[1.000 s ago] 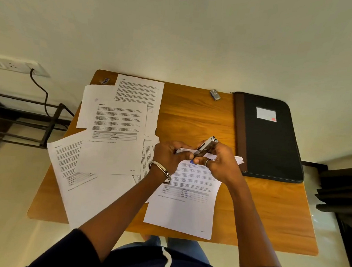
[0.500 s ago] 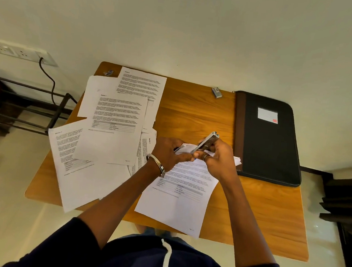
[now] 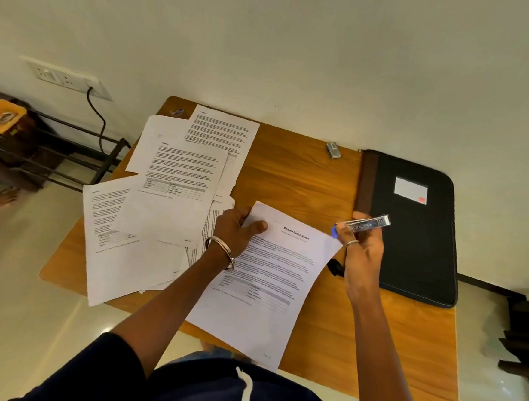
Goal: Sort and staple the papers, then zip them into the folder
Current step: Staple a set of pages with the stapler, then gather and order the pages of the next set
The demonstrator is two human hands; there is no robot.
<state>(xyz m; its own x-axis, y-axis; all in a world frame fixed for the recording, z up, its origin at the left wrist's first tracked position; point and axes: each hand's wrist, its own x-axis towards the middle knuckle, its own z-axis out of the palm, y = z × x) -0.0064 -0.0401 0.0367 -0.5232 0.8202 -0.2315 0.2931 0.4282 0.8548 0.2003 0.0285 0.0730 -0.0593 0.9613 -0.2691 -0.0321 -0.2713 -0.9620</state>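
Observation:
A set of printed papers (image 3: pixel 270 276) headed "Sample Health Report" lies on the wooden table (image 3: pixel 299 174) in front of me. My left hand (image 3: pixel 239 230) pinches its top left corner, thumb on the page. My right hand (image 3: pixel 362 244) holds a small silver stapler (image 3: pixel 369 223) lifted clear to the right of the papers, near the folder's left edge. The black zip folder (image 3: pixel 410 242) with a brown spine lies shut at the table's right. Several loose printed sheets (image 3: pixel 169 193) overlap on the left half of the table.
A small silver staple box (image 3: pixel 333 150) sits at the table's far edge by the wall. A small dark object (image 3: pixel 177 112) lies at the far left corner. A metal rack (image 3: pixel 50 157) stands left of the table; a cable hangs from the wall socket (image 3: pixel 68 80).
Both hands were together at the papers' top corner with the stapler on it. Now my right hand has pulled the stapler away to the right, and the papers lie flat under my left hand.

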